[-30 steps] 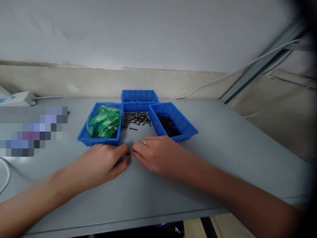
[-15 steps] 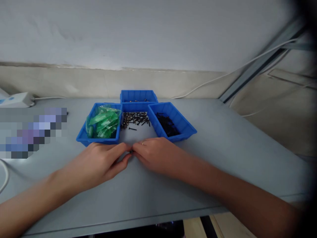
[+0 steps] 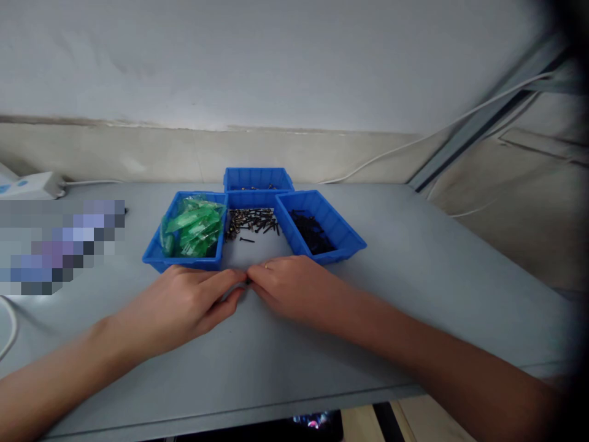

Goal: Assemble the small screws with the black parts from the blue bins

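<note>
Fingertip to fingertip, my left hand [image 3: 188, 301] and my right hand [image 3: 289, 283] meet just in front of the bins. Both are closed in a pinch around a tiny dark piece [image 3: 249, 282], too covered by the fingers to name. Beyond them, a loose pile of dark and brassy screws [image 3: 253, 220] lies on the table, with one single black screw [image 3: 247, 240] apart from it. The left blue bin [image 3: 184, 264] holds green plastic bags [image 3: 196, 230]. Small black pieces [image 3: 310, 232] fill the bottom of the right blue bin [image 3: 343, 230].
A third blue bin [image 3: 257, 178] with small metal parts stands behind the screws, near the wall. At left are a white power strip [image 3: 34, 186], a blurred-out patch and a white cable [image 3: 9, 325]. A metal post [image 3: 478, 120] rises at right.
My left fingers have edged slightly right and closed up against the right fingertips, so less of the dark piece shows. The bins and screws stay put.
</note>
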